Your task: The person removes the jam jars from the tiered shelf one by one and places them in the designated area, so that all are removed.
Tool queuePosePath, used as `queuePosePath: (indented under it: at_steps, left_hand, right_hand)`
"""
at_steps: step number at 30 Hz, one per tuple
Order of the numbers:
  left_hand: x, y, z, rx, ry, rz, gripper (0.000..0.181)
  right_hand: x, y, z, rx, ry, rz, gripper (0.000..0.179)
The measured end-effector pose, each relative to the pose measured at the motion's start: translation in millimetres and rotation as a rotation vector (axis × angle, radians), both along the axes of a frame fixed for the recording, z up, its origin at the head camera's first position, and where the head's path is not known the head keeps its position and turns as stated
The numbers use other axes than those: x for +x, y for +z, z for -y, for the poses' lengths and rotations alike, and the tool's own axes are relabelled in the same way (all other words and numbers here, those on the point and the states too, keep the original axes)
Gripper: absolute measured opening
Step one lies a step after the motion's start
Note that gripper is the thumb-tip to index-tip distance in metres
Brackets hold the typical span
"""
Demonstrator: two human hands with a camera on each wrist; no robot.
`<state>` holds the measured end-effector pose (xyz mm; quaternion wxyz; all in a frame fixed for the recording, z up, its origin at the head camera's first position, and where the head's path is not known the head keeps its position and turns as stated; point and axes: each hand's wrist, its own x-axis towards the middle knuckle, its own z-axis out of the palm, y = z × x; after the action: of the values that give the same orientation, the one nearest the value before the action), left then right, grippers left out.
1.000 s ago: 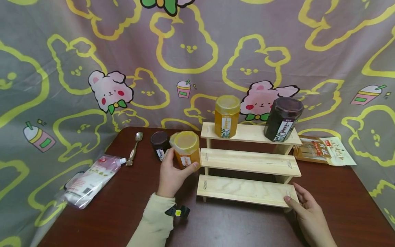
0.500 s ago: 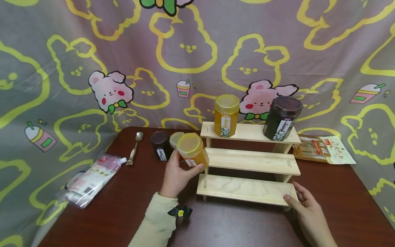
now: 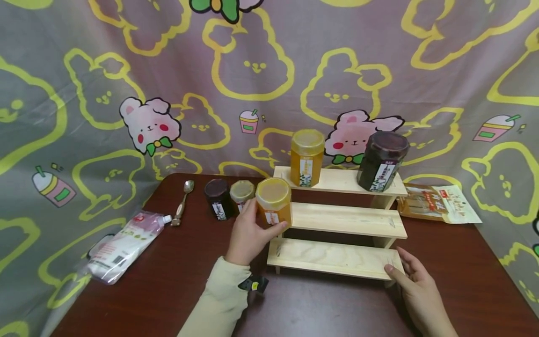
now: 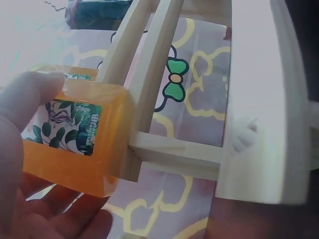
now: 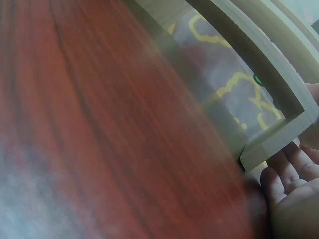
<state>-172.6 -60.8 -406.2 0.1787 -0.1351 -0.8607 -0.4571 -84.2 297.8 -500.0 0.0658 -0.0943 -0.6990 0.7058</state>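
My left hand (image 3: 248, 238) holds a hexagonal honey jar (image 3: 273, 201), thumb on one side and fingers round the other. The jar is amber with a yellowish lid and stands off the table, at the left end of the middle tier. The three-tier wooden display rack (image 3: 337, 260) is at centre right. At its lower right corner my right hand (image 3: 423, 285) grips the bottom board, thumb on top; in the right wrist view its fingers (image 5: 294, 167) lie by the rack's leg. On the top tier stand another honey jar (image 3: 306, 159) and a large dark jar (image 3: 382, 161).
Left of the rack, a small dark jar (image 3: 219, 199) and a small pale-lidded jar (image 3: 242, 192) stand on the brown table (image 3: 177, 267). A spoon (image 3: 183, 203) and a spouted pouch (image 3: 126, 248) lie further left. A snack packet (image 3: 438, 204) lies behind the rack's right end.
My left hand has carried the honey jar rightward to the middle tier's left end, tilting it midway. The small pale-lidded jar behind has come into sight. My right hand stays on the rack.
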Motion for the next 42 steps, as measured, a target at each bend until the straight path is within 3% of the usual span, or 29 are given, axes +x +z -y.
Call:
queuePosePath:
  at_steps: [9,20,26,42]
  left_hand:
    - [0.6,8.5,-12.6,-0.048,-0.051,0.021,0.075]
    - [1.3,15.3,-22.2,-0.169,-0.018,-0.006,0.079]
    - [2.1,18.4,-28.7,-0.197,-0.057,0.041,0.078]
    - [-2.7,18.9,-44.2,-0.243,-0.157,0.116,0.074]
  right_hand:
    - [-0.1,-1.2,-0.7,-0.015,-0.007,-0.018,0.079]
    - [-1.0,-0.7,-1.0,-0.026,0.0,-0.032,0.078]
    - [-0.5,-0.7,-0.6,-0.009,0.001,-0.019,0.078]
    - [-0.2,-2.1,0.3,-0.061,0.014,-0.084,0.071]
